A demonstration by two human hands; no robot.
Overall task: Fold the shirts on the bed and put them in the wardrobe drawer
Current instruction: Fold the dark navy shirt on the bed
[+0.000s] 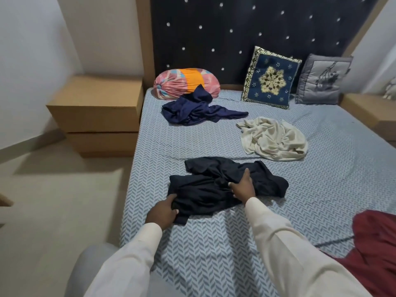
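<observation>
**Dark shirt, both hands on it, near middle of bed**

Dark shirt (214, 189): crumpled, unfolded, lying on the bed sheet (214, 254) in the near-middle of the bed, closer to the left edge than the right. One sleeve or flap spreads out toward the upper left; the rest is bunched.

Left hand (162, 211): at the shirt's near-left corner. Thumb on top of the cloth, fingers curled round the edge, clamped on the fabric.

Right hand (243, 185): on the bunched middle of the shirt, thumb spread to the left, fingers bent into the folds and gripping a gather of cloth. The two hands are apart, each on its own part of the same shirt. Both arms wear cream long sleeves.

Other garments on the sheet:
- cream shirt (272, 139), crumpled, beyond the dark shirt and to the right, not touching it.
- blue shirt (197, 108), crumpled, farther back on the left, its top edge lying against the bolster.
- maroon garment (375, 249), at the near-right edge of the view, partly cut off.

At the head of the bed: a pink and orange bolster pillow (184, 82) on the left, a blue embroidered cushion (271, 79) and a grey cushion (321, 80) leaning upright against the dark studded headboard (235, 28).

A wooden nightstand (96, 103) stands just beside the bed on the left; a second nightstand (368, 108) shows on the right.
</observation>
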